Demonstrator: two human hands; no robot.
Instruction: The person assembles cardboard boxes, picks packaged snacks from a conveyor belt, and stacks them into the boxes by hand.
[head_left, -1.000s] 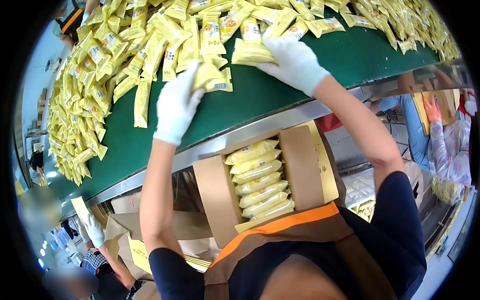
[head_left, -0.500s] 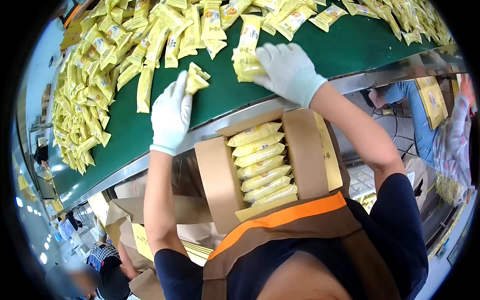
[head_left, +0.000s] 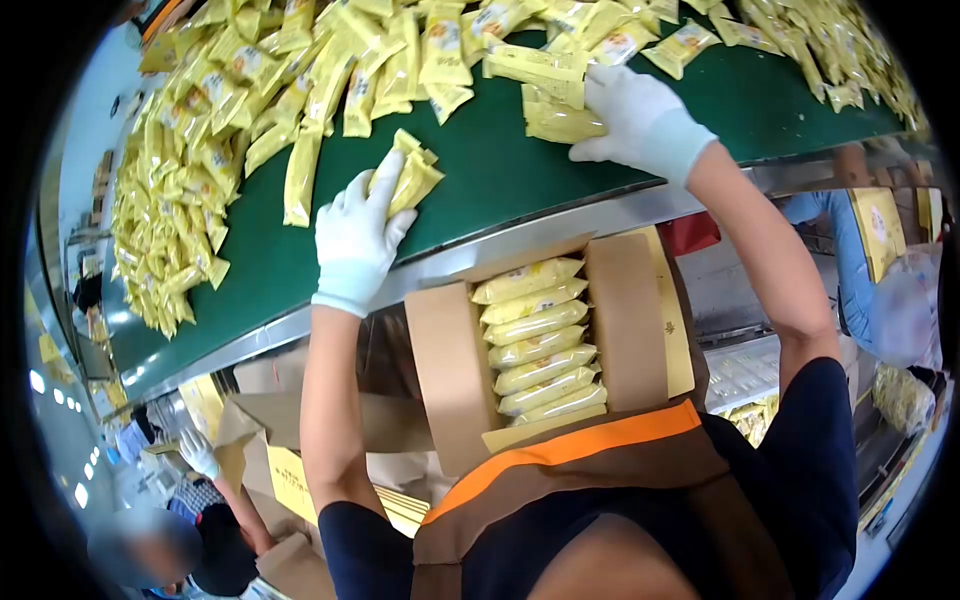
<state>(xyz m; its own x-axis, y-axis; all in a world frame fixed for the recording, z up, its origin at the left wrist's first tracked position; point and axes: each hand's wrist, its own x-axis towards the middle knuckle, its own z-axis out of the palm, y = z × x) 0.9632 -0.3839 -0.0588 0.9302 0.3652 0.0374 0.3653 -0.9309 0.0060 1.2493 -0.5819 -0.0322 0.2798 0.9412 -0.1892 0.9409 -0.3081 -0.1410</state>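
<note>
My left hand, in a white glove, is closed around a few yellow snack packets at the near edge of the green conveyor belt. Further right, my right hand, gloved too, grips more yellow packets from their right side; its fingertips are partly hidden. One of these packets lies crosswise above the others. Below the belt, close to my body, an open cardboard box holds a row of several yellow packets standing on edge.
A large heap of yellow packets covers the belt's left and far side. A metal rail runs between belt and box. Brown paper lies left of the box. Co-workers are at lower left, one raising a gloved hand, and at right.
My right hand has moved right and away from me along with its packets, which have turned crosswise. My left hand has closed further over its packets. A co-worker's gloved hand has come up at lower left.
</note>
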